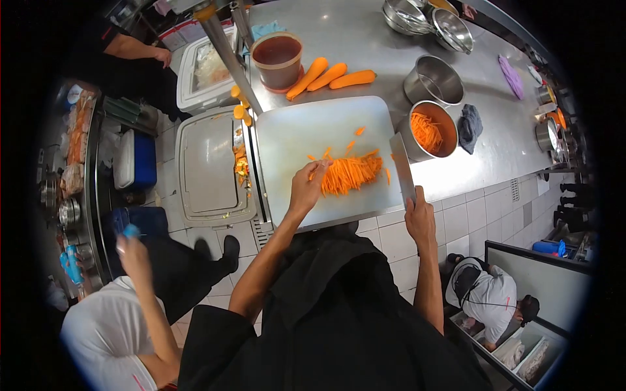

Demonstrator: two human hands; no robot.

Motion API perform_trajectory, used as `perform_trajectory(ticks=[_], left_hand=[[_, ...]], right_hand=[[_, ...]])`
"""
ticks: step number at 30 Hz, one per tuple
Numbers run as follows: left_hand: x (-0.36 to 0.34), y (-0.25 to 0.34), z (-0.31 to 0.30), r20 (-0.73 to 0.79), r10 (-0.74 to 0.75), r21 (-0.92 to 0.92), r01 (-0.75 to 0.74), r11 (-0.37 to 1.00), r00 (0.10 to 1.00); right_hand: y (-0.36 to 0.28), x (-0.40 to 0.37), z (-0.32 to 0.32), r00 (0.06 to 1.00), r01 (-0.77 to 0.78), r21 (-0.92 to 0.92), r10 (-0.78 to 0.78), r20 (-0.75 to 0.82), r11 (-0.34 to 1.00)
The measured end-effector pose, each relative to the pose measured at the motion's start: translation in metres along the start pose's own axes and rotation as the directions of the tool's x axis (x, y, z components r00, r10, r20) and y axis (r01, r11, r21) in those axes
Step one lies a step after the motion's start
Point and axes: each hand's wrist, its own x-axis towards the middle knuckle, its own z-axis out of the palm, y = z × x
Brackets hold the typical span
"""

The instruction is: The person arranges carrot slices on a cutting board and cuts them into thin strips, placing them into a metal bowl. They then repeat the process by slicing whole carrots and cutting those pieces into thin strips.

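Observation:
On the white cutting board (287, 133) lies a pile of carrot strips (352, 174), with a few loose bits above it. My left hand (306, 187) is at the pile's left end, its bent fingers closed on the nearest strips. In my right hand (420, 220) is the handle of a wide-bladed knife (402, 163). Its blade stands along the board's right edge, pointing away from me. Just beyond the blade, a steel pot (450, 137) holds more carrot strips. Several whole peeled carrots (353, 79) lie behind the board.
A brown-filled tub (279, 65) stands behind the board. Another steel pot (433, 81), a dark cloth (469, 129) and steel bowls (451, 31) are on the steel table. A lidded bin (212, 166) with peelings beside it stands left. Co-workers (114, 319) are on both sides.

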Motion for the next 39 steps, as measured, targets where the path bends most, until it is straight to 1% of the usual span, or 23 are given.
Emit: perform_trajectory(ticks=[1,2,4,5,7,8,9,10,11,13,15,17,20,22,23,26,27,29,30,33,34,36,39], left_hand=[[0.002,-0.003,0.001,-0.041,0.033,0.048,-0.031,0.998,0.999],[0.003,-0.005,-0.001,-0.035,0.037,0.047,-0.035,0.998,0.999],[0.002,-0.009,-0.004,-0.216,0.199,0.279,-0.135,0.951,0.956],[0.001,-0.013,-0.004,-0.212,0.204,0.281,-0.140,0.949,0.956],[-0.003,-0.031,-0.002,-0.308,0.365,0.563,-0.141,0.814,0.879],[-0.005,-0.039,0.004,-0.300,0.365,0.566,-0.144,0.812,0.881],[-0.007,-0.044,0.014,-0.268,0.404,0.680,-0.125,0.722,0.874],[-0.008,-0.044,0.025,-0.232,0.440,0.780,-0.105,0.617,0.868],[-0.006,-0.045,0.035,-0.224,0.441,0.782,-0.110,0.614,0.869],[-0.003,-0.043,0.054,-0.151,0.461,0.710,-0.228,0.666,0.874],[0.003,-0.040,0.068,-0.153,0.464,0.679,-0.249,0.691,0.872],[0.010,-0.034,0.078,-0.156,0.469,0.644,-0.270,0.716,0.869],[0.017,-0.028,0.090,-0.127,0.476,0.566,-0.331,0.755,0.870],[0.021,-0.026,0.099,-0.139,0.551,0.555,-0.396,0.732,0.823],[0.023,-0.025,0.103,-0.137,0.550,0.554,-0.397,0.732,0.824],[0.026,-0.029,0.107,-0.154,0.572,0.537,-0.418,0.733,0.805],[0.029,-0.030,0.107,-0.167,0.581,0.492,-0.444,0.749,0.796],[0.029,-0.035,0.107,-0.165,0.588,0.441,-0.474,0.762,0.792],[0.029,-0.032,0.106,-0.179,0.574,0.411,-0.469,0.781,0.799],[0.027,-0.026,0.104,-0.180,0.565,0.403,-0.464,0.789,0.805],[0.028,-0.024,0.104,-0.174,0.573,0.424,-0.464,0.778,0.801],[0.028,-0.017,0.107,-0.169,0.597,0.439,-0.483,0.758,0.784],[0.028,0.002,0.113,-0.130,0.626,0.463,-0.511,0.724,0.769]], right_hand=[[0.001,-0.001,-0.001,0.995,-0.087,-0.037,0.089,0.046,0.995],[0.001,-0.003,0.002,0.995,-0.091,-0.038,0.092,0.039,0.995],[0.004,-0.010,0.020,0.976,-0.206,-0.121,0.213,0.046,0.971],[0.002,-0.017,0.032,0.980,-0.192,-0.129,0.197,0.029,0.973],[-0.007,-0.026,0.044,0.995,-0.098,-0.092,0.099,0.014,0.991],[-0.014,-0.029,0.045,0.998,-0.064,-0.061,0.066,0.024,0.996],[-0.027,-0.028,0.041,0.997,-0.072,-0.058,0.074,0.021,0.996],[-0.040,-0.026,0.033,0.985,-0.122,0.027,0.118,0.123,0.992],[-0.047,-0.024,0.030,0.962,-0.179,0.106,0.151,0.226,0.978],[-0.039,-0.025,0.037,0.976,-0.151,0.134,0.126,0.180,0.979],[-0.033,-0.026,0.038,0.985,-0.122,0.154,0.101,0.136,0.981],[-0.033,-0.021,0.031,0.951,-0.250,0.198,0.203,0.231,0.948],[-0.036,-0.021,0.030,0.945,-0.232,0.186,0.176,0.275,0.955],[-0.034,-0.024,0.038,0.945,-0.231,0.199,0.171,0.278,0.952],[-0.033,-0.026,0.041,0.945,-0.228,0.208,0.165,0.281,0.951],[-0.043,-0.025,0.041,0.928,-0.277,0.218,0.201,0.314,0.936],[-0.043,-0.023,0.044,0.929,-0.281,0.223,0.206,0.308,0.933],[-0.040,-0.024,0.051,0.925,-0.282,0.344,0.160,0.344,0.896],[-0.040,-0.022,0.052,0.926,-0.288,0.347,0.167,0.338,0.893],[-0.054,-0.017,0.043,0.834,-0.467,0.356,0.270,0.481,0.809],[-0.054,-0.017,0.042,0.836,-0.465,0.361,0.266,0.481,0.809],[-0.053,-0.019,0.039,0.808,-0.538,0.429,0.297,0.510,0.726],[-0.053,-0.020,0.028,0.836,-0.516,0.527,0.264,0.481,0.675]])
